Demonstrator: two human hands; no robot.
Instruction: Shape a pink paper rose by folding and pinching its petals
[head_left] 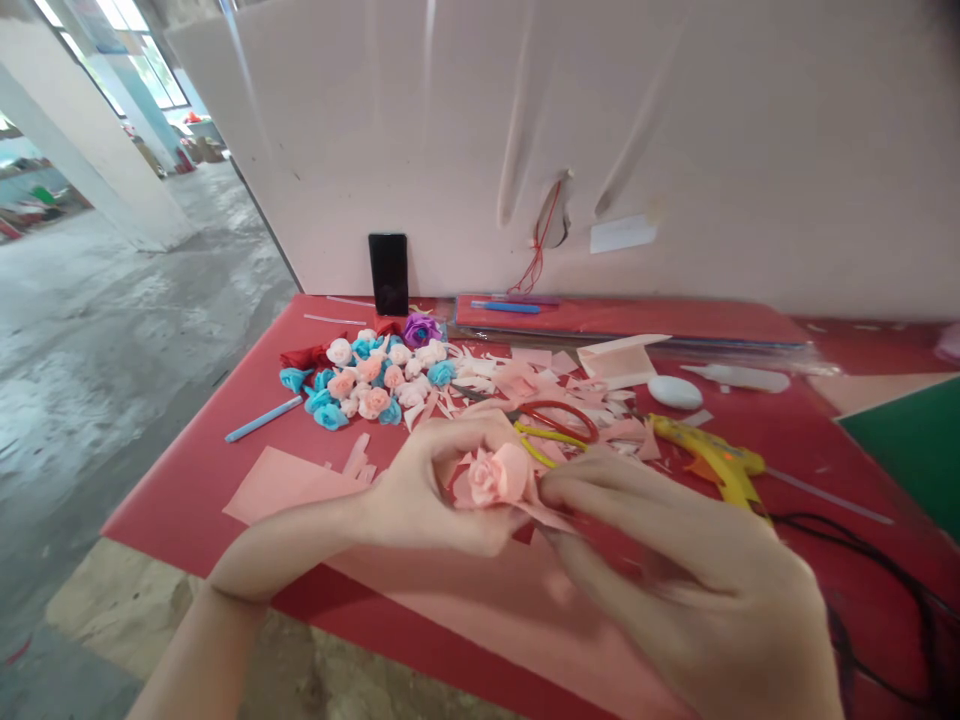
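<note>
My left hand (pixel 431 490) curls around a small pink paper rose (pixel 495 477) and holds it just above the red table (pixel 187 480). My right hand (pixel 675 570) comes in from the right, its fingertips pinched on the rose's outer petal. Both hands hover over a pink paper sheet (pixel 480 600) near the table's front edge. Behind the rose lie scissors (pixel 559 425) with red and yellow handles.
A pile of finished pink, white and blue paper roses (pixel 375 385) sits at the back left, with a purple one (pixel 420 328). Pink paper scraps (pixel 525 385), a yellow glue gun (pixel 712 462) with black cord, a blue stick (pixel 262 420) and a black phone (pixel 388 272) against the wall.
</note>
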